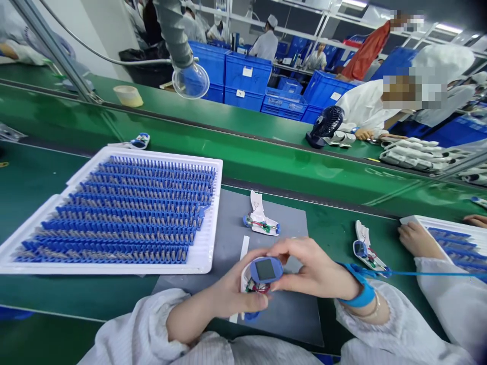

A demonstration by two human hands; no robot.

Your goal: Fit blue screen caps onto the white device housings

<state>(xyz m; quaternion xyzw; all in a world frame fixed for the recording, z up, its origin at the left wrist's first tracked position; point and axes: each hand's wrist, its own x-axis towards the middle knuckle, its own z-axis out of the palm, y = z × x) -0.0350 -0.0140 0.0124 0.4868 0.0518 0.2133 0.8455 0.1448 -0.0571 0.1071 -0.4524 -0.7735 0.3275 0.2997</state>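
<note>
My left hand [236, 289] is wrapped round a white device housing [245, 278] whose inside shows red wires and green circuit parts. Between the thumb and fingers of my right hand [310, 268] is a blue display piece [266, 269] with a dark grey square screen, tilted over the housing. A blue wrist strap [359, 286] with a cord circles my right wrist. Just beyond my hands, an opened white housing half [262, 218] with wires and a green board lies on the grey mat [292, 223].
A white tray [216, 213] on the left holds rows of blue parts [125, 218]. Another opened housing [367, 248] lies to the right, near a co-worker's hand [416, 238] at a second tray. Across the green divider [266, 152] stand a small fan [325, 126] and another person. A clear extraction nozzle [190, 81] hangs above.
</note>
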